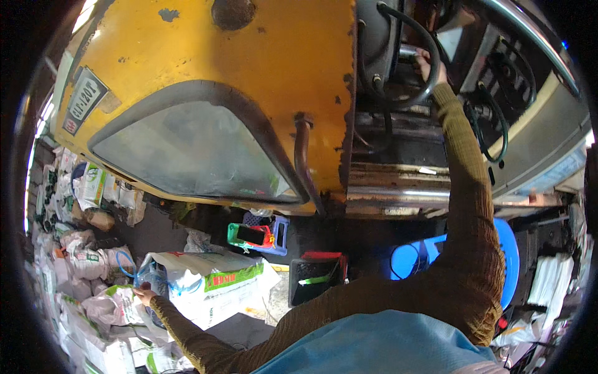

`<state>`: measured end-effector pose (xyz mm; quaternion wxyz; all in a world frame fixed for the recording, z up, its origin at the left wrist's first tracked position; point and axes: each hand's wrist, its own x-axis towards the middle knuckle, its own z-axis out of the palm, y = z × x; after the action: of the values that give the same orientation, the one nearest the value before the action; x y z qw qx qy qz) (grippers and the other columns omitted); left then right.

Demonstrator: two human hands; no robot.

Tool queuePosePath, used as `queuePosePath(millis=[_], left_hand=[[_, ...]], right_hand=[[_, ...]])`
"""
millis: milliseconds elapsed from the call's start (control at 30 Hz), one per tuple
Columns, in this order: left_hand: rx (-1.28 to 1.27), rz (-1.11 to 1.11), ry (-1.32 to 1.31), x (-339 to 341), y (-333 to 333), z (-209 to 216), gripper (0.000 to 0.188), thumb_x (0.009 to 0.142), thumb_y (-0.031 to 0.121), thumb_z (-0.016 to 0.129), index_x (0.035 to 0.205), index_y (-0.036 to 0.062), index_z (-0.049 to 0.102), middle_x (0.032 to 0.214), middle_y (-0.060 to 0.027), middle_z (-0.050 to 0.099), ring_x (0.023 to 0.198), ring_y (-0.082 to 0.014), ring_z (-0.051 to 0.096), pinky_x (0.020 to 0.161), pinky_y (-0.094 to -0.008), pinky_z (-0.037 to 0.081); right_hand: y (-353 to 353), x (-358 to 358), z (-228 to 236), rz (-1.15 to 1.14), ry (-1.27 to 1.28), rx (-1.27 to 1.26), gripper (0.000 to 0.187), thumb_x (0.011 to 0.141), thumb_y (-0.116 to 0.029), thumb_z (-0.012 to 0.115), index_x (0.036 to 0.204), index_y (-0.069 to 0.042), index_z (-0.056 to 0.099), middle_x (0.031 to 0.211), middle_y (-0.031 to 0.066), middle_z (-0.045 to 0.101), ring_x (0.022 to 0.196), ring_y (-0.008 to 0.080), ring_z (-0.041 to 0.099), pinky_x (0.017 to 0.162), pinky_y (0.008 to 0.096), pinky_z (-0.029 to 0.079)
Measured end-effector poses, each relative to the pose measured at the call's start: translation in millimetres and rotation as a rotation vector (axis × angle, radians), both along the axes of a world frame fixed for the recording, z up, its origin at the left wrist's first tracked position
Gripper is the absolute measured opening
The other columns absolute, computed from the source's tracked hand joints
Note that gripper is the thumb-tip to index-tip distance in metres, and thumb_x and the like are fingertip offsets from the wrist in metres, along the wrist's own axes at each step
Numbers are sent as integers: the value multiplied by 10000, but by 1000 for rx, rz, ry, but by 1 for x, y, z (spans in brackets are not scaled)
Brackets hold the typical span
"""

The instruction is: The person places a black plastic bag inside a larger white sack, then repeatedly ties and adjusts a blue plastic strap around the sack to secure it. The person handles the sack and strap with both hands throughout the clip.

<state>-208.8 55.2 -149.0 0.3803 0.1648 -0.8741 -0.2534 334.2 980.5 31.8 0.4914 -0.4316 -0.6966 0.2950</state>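
Note:
My right hand (pixel 430 65) reaches up into the open side of a yellow machine (pixel 299 56). Its fingers are bent round the end of a shiny metal cylindrical part (pixel 408 52), and a thick black hose (pixel 434 38) loops past the wrist. Down at the left, my left hand (pixel 144 293) has its fingers drawn together beside a clear bluish plastic bag (pixel 152 277); what they hold is too small to make out. Close by stands a large white sack (pixel 230 299) with a green band.
A dark-framed window (pixel 193 149) and a brown pipe (pixel 303 149) are on the machine's yellow side. Below it are a green and red basket (pixel 249 235), a black crate (pixel 311 280) and a blue plastic chair (pixel 507 262). Packed bags (pixel 87 262) crowd the left.

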Motion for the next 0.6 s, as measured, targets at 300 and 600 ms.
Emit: queuePosePath(millis=[300, 600], left_hand=[[370, -99, -121, -5, -14, -3, 695, 845, 615, 329, 1155, 33, 550, 1071, -197, 590, 990, -347, 559, 871, -384, 430], [202, -12, -16, -7, -18, -7, 662, 843, 604, 359, 1131, 48, 575, 975, -168, 633, 900, -317, 599, 798, -371, 464]], right_hand=[[119, -51, 18, -70, -474, 267, 487, 810, -321, 595, 1160, 8, 516, 1069, 169, 597, 1021, 284, 555, 881, 354, 403], [156, -46, -3, -178, -421, 550, 445, 763, -232, 631, 1126, 1, 524, 891, 128, 599, 760, 236, 587, 665, 354, 466]])
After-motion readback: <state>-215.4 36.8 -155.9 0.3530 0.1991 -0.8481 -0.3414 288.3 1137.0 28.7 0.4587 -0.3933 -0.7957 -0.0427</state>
